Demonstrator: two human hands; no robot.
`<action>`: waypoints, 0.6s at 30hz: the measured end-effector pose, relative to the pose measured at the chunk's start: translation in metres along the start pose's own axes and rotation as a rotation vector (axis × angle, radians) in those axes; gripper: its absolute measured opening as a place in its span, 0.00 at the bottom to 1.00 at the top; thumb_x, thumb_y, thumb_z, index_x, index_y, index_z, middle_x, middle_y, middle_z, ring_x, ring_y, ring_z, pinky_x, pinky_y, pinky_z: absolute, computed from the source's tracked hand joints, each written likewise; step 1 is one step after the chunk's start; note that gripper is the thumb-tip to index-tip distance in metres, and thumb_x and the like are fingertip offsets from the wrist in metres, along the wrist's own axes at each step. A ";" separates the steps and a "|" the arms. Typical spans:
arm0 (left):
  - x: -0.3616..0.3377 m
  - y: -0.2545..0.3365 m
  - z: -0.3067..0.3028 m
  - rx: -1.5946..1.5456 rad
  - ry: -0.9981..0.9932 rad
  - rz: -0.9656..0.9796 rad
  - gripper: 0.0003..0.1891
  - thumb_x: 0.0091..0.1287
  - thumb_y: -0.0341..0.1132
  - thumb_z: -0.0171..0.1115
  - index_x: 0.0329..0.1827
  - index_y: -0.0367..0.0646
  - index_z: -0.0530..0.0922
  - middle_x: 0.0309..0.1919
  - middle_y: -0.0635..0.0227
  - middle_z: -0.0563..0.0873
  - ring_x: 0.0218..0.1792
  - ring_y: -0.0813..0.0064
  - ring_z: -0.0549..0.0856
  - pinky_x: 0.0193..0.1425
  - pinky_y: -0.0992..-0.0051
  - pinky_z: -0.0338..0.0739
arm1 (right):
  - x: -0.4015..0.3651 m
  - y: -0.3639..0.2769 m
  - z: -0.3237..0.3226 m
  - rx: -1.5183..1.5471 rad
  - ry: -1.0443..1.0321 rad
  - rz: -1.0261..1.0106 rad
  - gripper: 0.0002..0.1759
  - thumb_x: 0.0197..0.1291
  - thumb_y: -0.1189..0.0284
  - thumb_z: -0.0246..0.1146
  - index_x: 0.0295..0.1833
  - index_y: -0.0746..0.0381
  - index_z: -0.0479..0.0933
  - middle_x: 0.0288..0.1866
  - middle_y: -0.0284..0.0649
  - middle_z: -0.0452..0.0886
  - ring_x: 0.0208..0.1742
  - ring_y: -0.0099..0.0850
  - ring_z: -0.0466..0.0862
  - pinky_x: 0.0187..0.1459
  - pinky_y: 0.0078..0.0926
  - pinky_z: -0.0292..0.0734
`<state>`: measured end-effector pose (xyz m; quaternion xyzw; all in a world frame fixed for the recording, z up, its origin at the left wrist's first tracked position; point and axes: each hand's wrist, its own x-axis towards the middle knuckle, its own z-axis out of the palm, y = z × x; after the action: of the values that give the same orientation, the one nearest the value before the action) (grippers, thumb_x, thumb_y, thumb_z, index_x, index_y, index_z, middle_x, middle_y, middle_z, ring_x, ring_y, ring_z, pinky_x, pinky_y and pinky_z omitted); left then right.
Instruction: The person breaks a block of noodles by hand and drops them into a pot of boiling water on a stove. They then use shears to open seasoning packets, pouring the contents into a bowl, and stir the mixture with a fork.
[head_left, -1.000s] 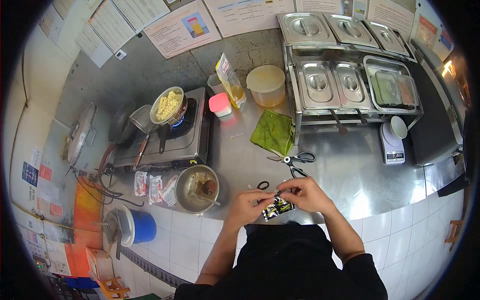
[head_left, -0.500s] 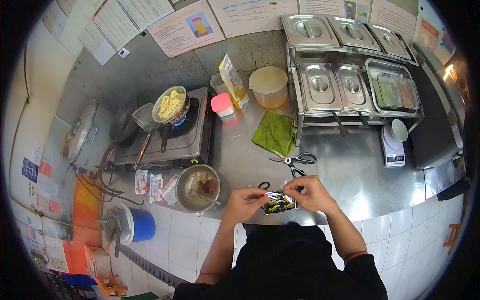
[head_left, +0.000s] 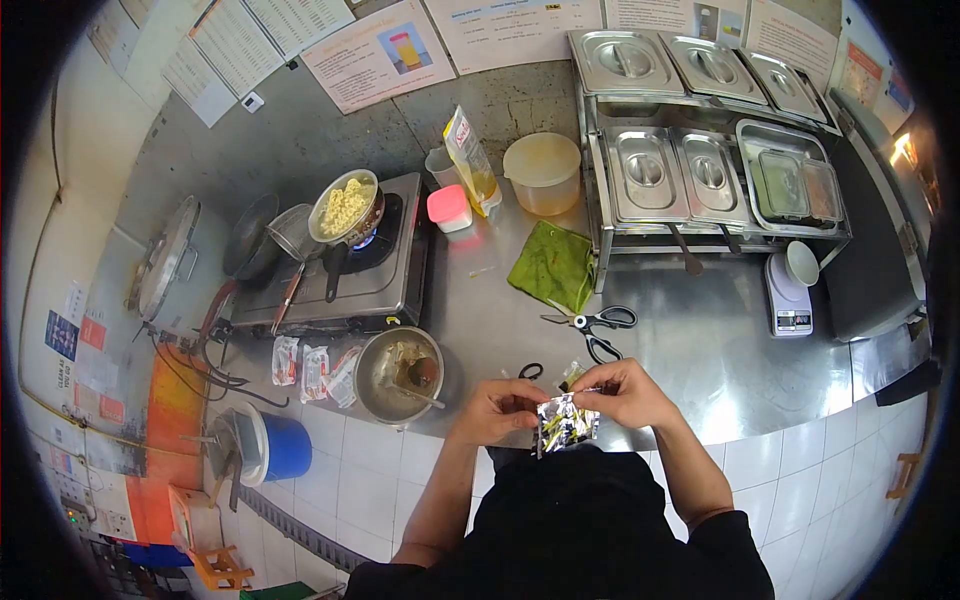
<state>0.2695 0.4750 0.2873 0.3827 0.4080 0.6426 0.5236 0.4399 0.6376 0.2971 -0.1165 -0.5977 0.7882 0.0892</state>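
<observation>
My left hand (head_left: 497,412) pinches the left edge of a silver foil sachet (head_left: 567,428) with black and yellow print. On its upper right edge, my right hand (head_left: 630,393) pinches the same sachet. The foil is held just over the counter's front edge, close to my body, and looks crumpled. Beyond the hands lie open scissors (head_left: 598,320) with black handles. A black loop handle (head_left: 530,371) shows near my left fingers, the rest of it hidden. Part of a small clear packet (head_left: 573,371) peeks out behind my right fingers.
A pan of noodles (head_left: 346,210) sits over a lit flame on the gas stove (head_left: 290,300). A steel bowl (head_left: 372,405) holds brown liquid and a spoon. The green cloth (head_left: 550,267), kitchen scale (head_left: 790,300) and rack of lidded trays (head_left: 600,240) stand farther back.
The sachet has been tilted and shows more bare silver foil. Both hands have shifted slightly, still pinching it. The small clear packet shows more behind the right hand.
</observation>
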 end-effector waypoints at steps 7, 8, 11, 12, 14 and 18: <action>-0.001 -0.008 -0.005 -0.056 -0.010 0.029 0.14 0.56 0.30 0.71 0.42 0.35 0.81 0.36 0.62 0.83 0.38 0.74 0.81 0.43 0.75 0.73 | 0.000 0.003 -0.001 -0.006 -0.049 0.003 0.08 0.59 0.79 0.64 0.44 0.71 0.80 0.37 0.39 0.84 0.39 0.21 0.80 0.42 0.18 0.75; -0.001 -0.009 -0.007 -0.057 -0.009 0.029 0.14 0.56 0.30 0.71 0.42 0.35 0.81 0.36 0.62 0.83 0.38 0.74 0.81 0.43 0.75 0.73 | 0.000 0.002 0.000 -0.004 -0.051 0.006 0.08 0.59 0.79 0.64 0.44 0.70 0.80 0.37 0.39 0.84 0.38 0.21 0.80 0.42 0.18 0.75; -0.001 -0.011 -0.007 -0.048 -0.024 0.073 0.14 0.56 0.31 0.71 0.43 0.35 0.81 0.36 0.62 0.83 0.39 0.73 0.80 0.43 0.74 0.73 | -0.001 0.002 0.001 0.002 -0.046 0.007 0.08 0.59 0.79 0.64 0.44 0.70 0.80 0.37 0.39 0.83 0.38 0.20 0.80 0.41 0.18 0.75; -0.002 -0.010 -0.006 -0.046 -0.015 0.076 0.14 0.57 0.32 0.71 0.43 0.36 0.81 0.36 0.62 0.83 0.39 0.73 0.80 0.44 0.74 0.73 | 0.000 0.002 0.001 0.007 -0.041 0.004 0.08 0.59 0.79 0.64 0.44 0.70 0.80 0.37 0.39 0.83 0.38 0.20 0.80 0.40 0.18 0.75; -0.002 -0.010 -0.005 -0.044 -0.006 0.079 0.14 0.57 0.33 0.71 0.43 0.36 0.81 0.36 0.61 0.83 0.40 0.73 0.80 0.44 0.73 0.73 | 0.000 0.001 0.003 -0.003 -0.031 0.003 0.08 0.59 0.79 0.64 0.43 0.70 0.80 0.37 0.39 0.83 0.37 0.20 0.80 0.40 0.18 0.75; -0.002 -0.014 -0.006 -0.052 0.004 0.111 0.16 0.57 0.34 0.71 0.45 0.36 0.80 0.38 0.61 0.82 0.40 0.73 0.80 0.44 0.74 0.73 | 0.000 0.002 0.004 -0.021 -0.003 -0.012 0.07 0.58 0.79 0.64 0.42 0.71 0.80 0.35 0.39 0.83 0.37 0.20 0.80 0.38 0.17 0.74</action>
<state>0.2694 0.4735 0.2722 0.3896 0.3703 0.6820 0.4959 0.4383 0.6335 0.2964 -0.1126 -0.6068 0.7815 0.0916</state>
